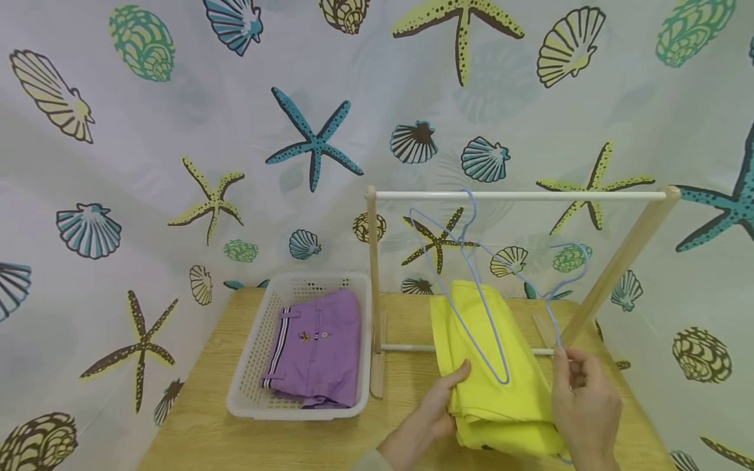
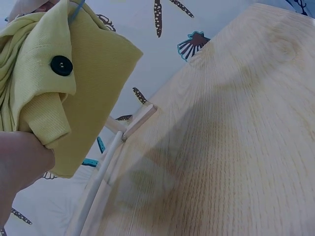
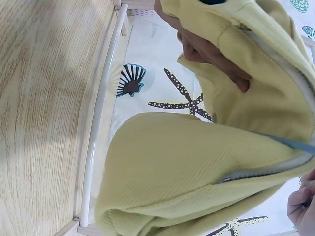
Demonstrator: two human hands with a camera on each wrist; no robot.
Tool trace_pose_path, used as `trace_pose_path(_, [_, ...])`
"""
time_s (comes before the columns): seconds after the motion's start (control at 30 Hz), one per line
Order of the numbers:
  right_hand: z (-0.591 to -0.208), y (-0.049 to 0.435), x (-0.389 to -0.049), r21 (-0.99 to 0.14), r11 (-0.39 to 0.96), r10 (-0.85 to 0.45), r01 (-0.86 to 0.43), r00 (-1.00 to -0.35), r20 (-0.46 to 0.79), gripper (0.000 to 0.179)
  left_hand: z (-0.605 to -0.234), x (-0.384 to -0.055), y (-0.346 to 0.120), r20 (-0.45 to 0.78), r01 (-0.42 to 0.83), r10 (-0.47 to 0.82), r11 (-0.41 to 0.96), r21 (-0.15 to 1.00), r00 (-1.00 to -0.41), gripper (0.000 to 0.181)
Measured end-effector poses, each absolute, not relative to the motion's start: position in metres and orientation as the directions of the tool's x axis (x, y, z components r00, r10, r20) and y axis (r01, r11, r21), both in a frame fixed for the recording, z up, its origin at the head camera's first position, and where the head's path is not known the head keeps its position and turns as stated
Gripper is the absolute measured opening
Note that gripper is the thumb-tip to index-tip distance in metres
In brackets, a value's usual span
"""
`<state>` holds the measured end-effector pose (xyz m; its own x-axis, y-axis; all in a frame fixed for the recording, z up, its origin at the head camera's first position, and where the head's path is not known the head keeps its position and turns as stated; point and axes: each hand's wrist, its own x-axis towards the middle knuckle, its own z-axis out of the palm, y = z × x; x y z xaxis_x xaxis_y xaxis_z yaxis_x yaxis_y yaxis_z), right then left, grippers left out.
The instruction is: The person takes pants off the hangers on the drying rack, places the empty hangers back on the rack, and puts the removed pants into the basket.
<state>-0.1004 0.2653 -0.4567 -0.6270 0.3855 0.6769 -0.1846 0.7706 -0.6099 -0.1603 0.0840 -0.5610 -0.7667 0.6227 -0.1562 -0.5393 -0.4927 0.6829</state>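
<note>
A folded yellow garment (image 1: 501,392) with a dark button (image 2: 62,65) and an open zip (image 3: 256,173) is held up over the table. My left hand (image 1: 432,409) grips its left side, thumb on the front and other fingers behind. With fingertips and thumb, my right hand (image 1: 589,405) pinches a blue wire hanger (image 1: 554,314) by its side wire. Part of this hanger (image 3: 293,142) passes into the garment between the zip edges; its lower part is hidden there. Another blue hanger (image 1: 462,235) hooks over the white rail (image 1: 530,195) and overlaps the garment in the head view.
A white perforated basket (image 1: 244,386) stands at the left with folded purple trousers (image 1: 321,353) inside. The rack has wooden side posts (image 1: 621,261) and a low white crossbar (image 1: 406,347). A shell-and-starfish printed curtain (image 1: 235,131) surrounds the wooden table (image 1: 194,418).
</note>
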Motion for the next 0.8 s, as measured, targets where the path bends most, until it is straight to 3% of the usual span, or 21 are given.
trace_pose_path(0.3, [-0.459,0.265,-0.101,-0.623,0.757,0.39,-0.194,-0.632,0.67,0.015,-0.554,-0.163,0.08,-0.087,-0.541,0.676,-0.499,0.677,-0.732,0.025])
trace_pose_path(0.8, [-0.474,0.276,-0.101,-0.639,0.754,0.405,-0.154,-0.657,0.636,0.015,-0.551,-0.166,0.08,-0.093,-0.51,0.611,-0.557,0.656,-0.786,0.026])
